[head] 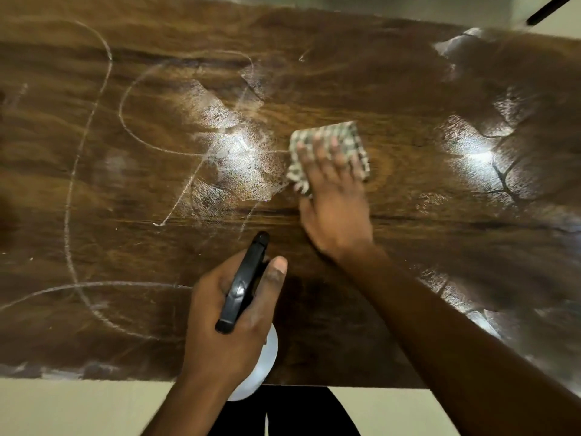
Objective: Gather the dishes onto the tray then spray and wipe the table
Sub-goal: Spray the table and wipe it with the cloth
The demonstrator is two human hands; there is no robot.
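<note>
From my remote seat the head view looks straight down on a dark wooden worktop (132, 190) that fills most of the frame.

My right hand (333, 212) comes in from 4 o'clock and lies palm down on a checked cloth (349, 131), just off centre toward 1 o'clock. Its fingers (318, 152) are straight and spread apart, pressing the cloth flat against the wood. A crumpled edge of the cloth sticks out at the thumb side, toward 9 o'clock of the hand. The outline of hand and cloth is smeared by blur.

My left hand (210, 332) is at 6 o'clock, over the near edge of the worktop, with fingers and thumb wrapped round a spray bottle (244, 283). The bottle's black trigger head points toward 12 o'clock, its nozzle close to my right wrist but not touching it. Its pale body shows beneath my palm. I cannot tell whether a finger is on the trigger.

Thin white curved streaks (105, 73) loop over the worktop from 8 to 11 o'clock. A shiny wet patch (239, 152) lies right beside the cloth at its 9 o'clock side, and another (471, 152) at 2 o'clock. Beige floor (78, 407) shows below the near edge.
</note>
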